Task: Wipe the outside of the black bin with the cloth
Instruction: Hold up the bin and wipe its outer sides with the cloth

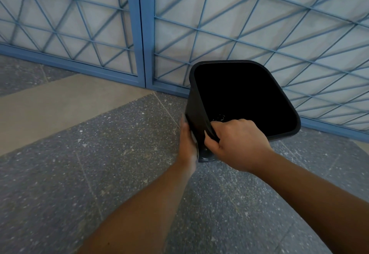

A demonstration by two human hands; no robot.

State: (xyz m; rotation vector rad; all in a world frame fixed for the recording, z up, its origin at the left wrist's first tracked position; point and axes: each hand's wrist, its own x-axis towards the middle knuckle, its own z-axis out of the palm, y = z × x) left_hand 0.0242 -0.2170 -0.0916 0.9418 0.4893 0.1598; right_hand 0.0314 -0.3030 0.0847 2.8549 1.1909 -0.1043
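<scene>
A person's right hand (237, 144) is gripping the near rim of a black bin (239, 98), fingers curled over its edge, tilting it above a speckled stone floor (89, 154) beside blue lattice gates (139, 34). The left hand (187, 142) is pressing a barely visible greyish cloth (195, 144) flat against the bin's outer wall, fingers extended.

Single view only: head-worn wide-angle camera, looking forward and steeply down from the person's own eye line. Both forearms enter from the bottom edge and reach toward frame centre, so the camera sits close above the hands. The speckled grey floor (103, 154) fills the lower half; the blue lattice gate (139, 34) spans the top, its straight bars bowed by lens distortion. No second view to overlap.
</scene>
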